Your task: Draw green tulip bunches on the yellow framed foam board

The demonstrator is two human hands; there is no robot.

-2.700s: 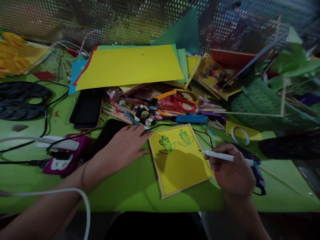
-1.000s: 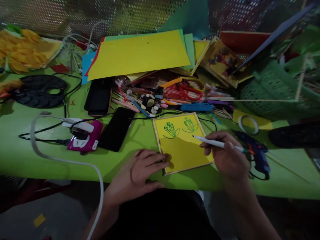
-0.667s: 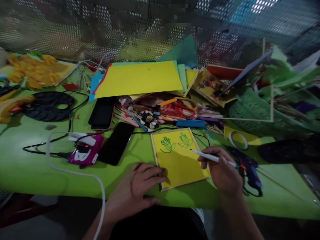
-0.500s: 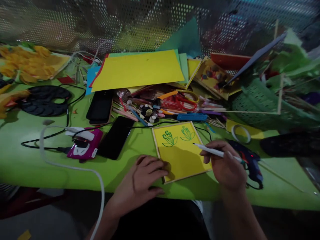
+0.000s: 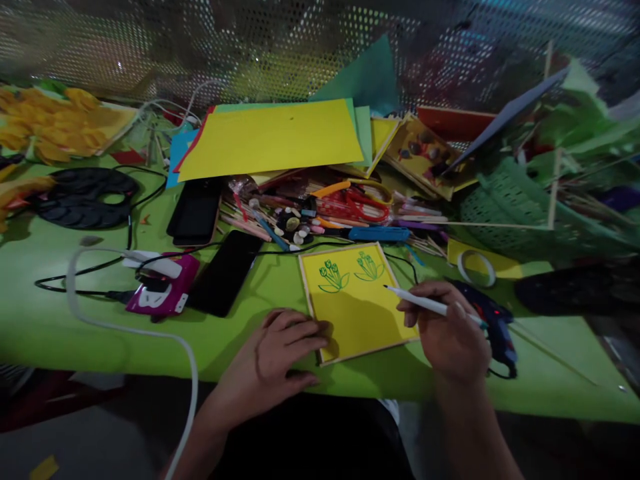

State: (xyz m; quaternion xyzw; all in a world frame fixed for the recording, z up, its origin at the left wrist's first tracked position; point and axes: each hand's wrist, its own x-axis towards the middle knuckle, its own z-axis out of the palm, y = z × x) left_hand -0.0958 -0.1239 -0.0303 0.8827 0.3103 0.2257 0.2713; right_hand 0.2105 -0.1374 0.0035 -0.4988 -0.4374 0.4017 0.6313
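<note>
Your left hand [image 5: 280, 358] has moved down to the lower left edge of the yellow board [image 5: 359, 303], loosely open, gripping nothing; press there for steadiness. Guide the pen [image 5: 423, 301] lightly, pinched in your right hand [image 5: 453, 339].

Stack of col'd paper [image 5: 273, 140], yellow on top, lies nr a perforated screen [image 5: 240, 53] behind it. L of stack: orange petals [image 5: 55, 127] and, a bit fwd, blk palette [image 5: 75, 213]. Front-L of it: dark phone [image 5: 193, 213] close by, another phone [image 5: 227, 273] farther out, then magenta power adapter [image 5: 165, 303] w/ white plug [image 5: 157, 265]. Just in front of stack: thin sticks [image 5: 245, 227], pebbles [image 5: 300, 237], blue cutter [image 5: 379, 233]. R of stack: green basket [image 5: 500, 207]. Front-R: tape roll [image 5: 461, 267], dk blue glue gun [image 5: 495, 323] w/ red light on.
</note>
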